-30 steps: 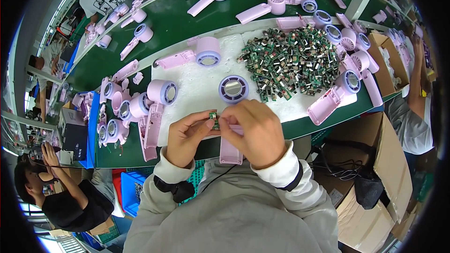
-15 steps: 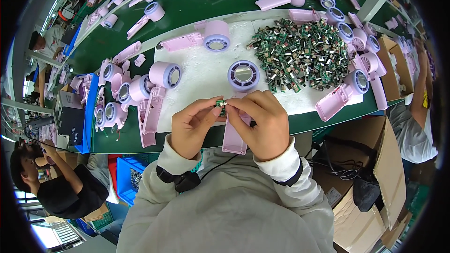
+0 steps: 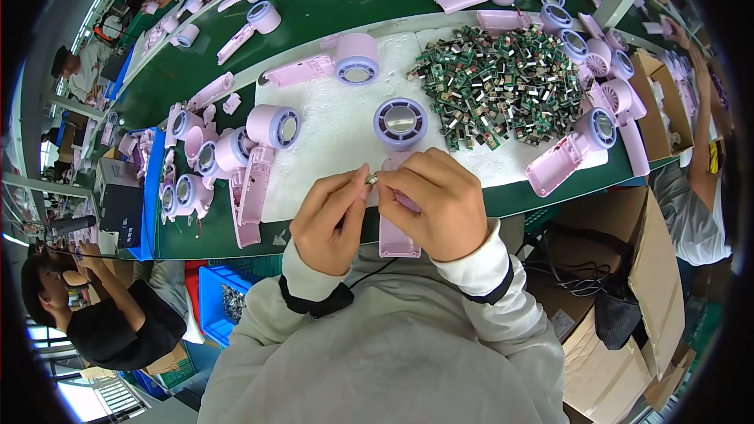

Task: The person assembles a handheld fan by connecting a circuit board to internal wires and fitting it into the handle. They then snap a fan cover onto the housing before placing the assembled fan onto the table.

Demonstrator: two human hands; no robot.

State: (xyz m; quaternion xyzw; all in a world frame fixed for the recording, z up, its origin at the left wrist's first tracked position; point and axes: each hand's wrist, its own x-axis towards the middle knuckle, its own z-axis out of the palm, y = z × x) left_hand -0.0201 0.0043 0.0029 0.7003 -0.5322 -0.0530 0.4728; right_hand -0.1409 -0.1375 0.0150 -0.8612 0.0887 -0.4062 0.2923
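Note:
My left hand [image 3: 328, 220] pinches a small circuit board [image 3: 371, 178] between thumb and fingertips. From the other side, the fingertips of my right hand [image 3: 436, 204] close on the same board; most of it is hidden by the fingers. Under my right hand lies a pink handheld fan body [image 3: 399, 242], its open handle toward me and its round lilac head [image 3: 400, 123] beyond the hands. A white foam sheet [image 3: 322, 122] lies beneath the fan's head. On its right side rises a large heap of green circuit boards [image 3: 499, 86].
Pink fan bodies [image 3: 253, 196] cluster left, beside a blue divider [image 3: 151, 196]; more [image 3: 595, 129] lie at right. A cardboard box [image 3: 628, 283] with black cables stands right of me, a blue bin [image 3: 224, 302] at lower left. Other people work around the green table [image 3: 330, 0].
The circuit board has turned between my fingers, showing less of its green face. My left hand has tilted more upright and moved slightly down. My right hand stays close beside it.

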